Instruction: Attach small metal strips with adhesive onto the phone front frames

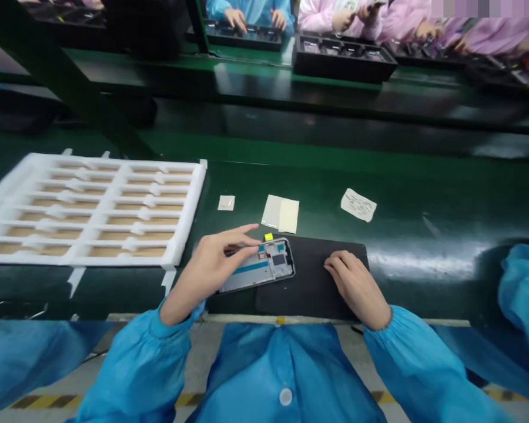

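Observation:
An opened phone housing [267,265] lies tilted at the left side of a black mat [311,282], its silvery inside with blue strips facing up. A yellow tab [268,237] sticks out at its upper edge. My left hand [214,261] reaches over the housing's left part, thumb and a finger closed at its upper edge, index finger stretched out above. That hand hides the left end of the housing. Over the mat's right side, my right hand [355,285] is closed with thumb and fingers pressed together; whatever they pinch, if anything, is hidden.
A white foam tray [187,214] with slots stands on the left. Behind the mat lie a small clear square [226,202], a pale sheet [280,213] and a handwritten paper [358,204]. Across the bench, people work at black trays [344,61]. A blue sleeve [522,288] shows at right.

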{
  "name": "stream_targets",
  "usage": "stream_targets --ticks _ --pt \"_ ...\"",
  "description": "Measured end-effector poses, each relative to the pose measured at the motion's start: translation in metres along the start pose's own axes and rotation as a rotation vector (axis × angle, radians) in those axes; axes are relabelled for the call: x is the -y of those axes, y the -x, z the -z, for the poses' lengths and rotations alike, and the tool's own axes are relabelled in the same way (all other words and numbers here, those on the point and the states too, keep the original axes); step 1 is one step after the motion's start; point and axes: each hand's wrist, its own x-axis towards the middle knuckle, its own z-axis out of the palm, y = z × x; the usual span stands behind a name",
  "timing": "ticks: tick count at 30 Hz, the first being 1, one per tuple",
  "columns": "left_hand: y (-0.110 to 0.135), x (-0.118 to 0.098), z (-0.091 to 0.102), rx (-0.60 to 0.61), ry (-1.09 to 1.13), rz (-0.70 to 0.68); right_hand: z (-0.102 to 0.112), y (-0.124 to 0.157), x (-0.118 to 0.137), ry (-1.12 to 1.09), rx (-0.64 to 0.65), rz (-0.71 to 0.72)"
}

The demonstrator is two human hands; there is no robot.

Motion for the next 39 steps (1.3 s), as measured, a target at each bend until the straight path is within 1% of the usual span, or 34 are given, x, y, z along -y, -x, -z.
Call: stream_targets --ticks 2,4,6,7,9,11,13,15,17,19,22,24,27,31,33,39 --pt "0.005 -0.014 -0.008 -0.105 -0.075 -0.085 -0.006 0.003 -0.001 -0.104 -0.071 -0.033" --pt "0.009 -0.025 -0.025 -0.160 -0.166 -0.214 -0.009 0.003 -0.001 -0.206 -0.123 -0.083" --pt "0.013 -0.030 -0.044 -0.187 -0.277 -0.322 -0.010 0.002 0.000 -0.262 -0.144 -0.142" --pt "0.015 -0.031 -0.053 -0.205 -0.328 -0.356 -0.011 0.002 0.001 -0.274 -0.145 -0.165" --pt "0.018 -0.031 -0.062 -0.229 -0.397 -0.401 -0.011 0.002 0.003 -0.278 -0.147 -0.191" --pt "0.021 -0.031 -0.063 -0.210 -0.435 -0.431 -0.009 0.002 0.005 -0.305 -0.158 -0.199" --pt "0.023 -0.030 -0.056 -0.144 -0.491 -0.444 -0.005 0.003 0.009 -0.398 -0.197 -0.213" --pt "0.026 -0.030 -0.048 -0.073 -0.555 -0.451 0.001 0.005 0.015 -0.517 -0.263 -0.251" --pt "0.028 -0.028 -0.042 -0.037 -0.575 -0.464 0.010 0.004 0.025 -0.612 -0.343 -0.274" --pt "0.031 -0.026 -0.039 -0.023 -0.546 -0.482 0.020 0.000 0.039 -0.681 -0.412 -0.229" --pt "0.035 -0.020 -0.039 -0.046 -0.477 -0.498 0.032 -0.013 0.060 -0.740 -0.469 -0.105" --pt "0.038 -0.016 -0.040 -0.089 -0.429 -0.497 0.036 -0.024 0.069 -0.725 -0.474 -0.052" --pt "0.042 -0.009 -0.042 -0.152 -0.350 -0.478 0.034 -0.037 0.074 -0.651 -0.446 0.020" --pt "0.046 -0.002 -0.045 -0.193 -0.267 -0.455 0.028 -0.047 0.074 -0.519 -0.355 0.203" --pt "0.045 0.000 -0.047 -0.201 -0.235 -0.456 0.027 -0.050 0.073 -0.453 -0.307 0.265" --pt "0.042 0.002 -0.049 -0.242 -0.202 -0.506 0.034 -0.054 0.072 -0.360 -0.171 0.292"
